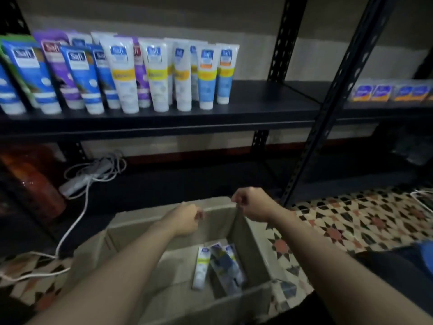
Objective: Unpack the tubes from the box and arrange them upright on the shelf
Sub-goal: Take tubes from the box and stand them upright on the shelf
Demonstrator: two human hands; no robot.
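A few tubes (218, 266) lie loose on the bottom of the cardboard box (131, 233), below both hands and nearer the right forearm. One of them is white with a yellow band; the others are darker and blurred. The box stands open on the floor, and both bare arms reach over it to its far wall.

The left hand (187, 219) hovers at the far wall's rim with its fingers curled; blur hides whether it holds anything. The right hand (251, 204) is a narrow fist at the top of the box's far right corner, touching the rim there, but whether it pinches the cardboard I cannot tell.

Above and beyond the hands runs the black shelf (257, 102). The standing tubes (121, 73) are on it, up and to the left of the left hand. They rest cap-down in a packed row: blue and purple ones at the left, white ones with yellow bands in the middle, light blue ones at the right end. Several at the left lean.

Far right of the right hand, past a black perforated post (339, 90), flat wrapped packs (386, 92) sit at shelf level. Left of the left hand, a white power strip (77, 181) lies under the shelf. Its cable (70, 231) trails down onto the patterned tile floor (351, 219).
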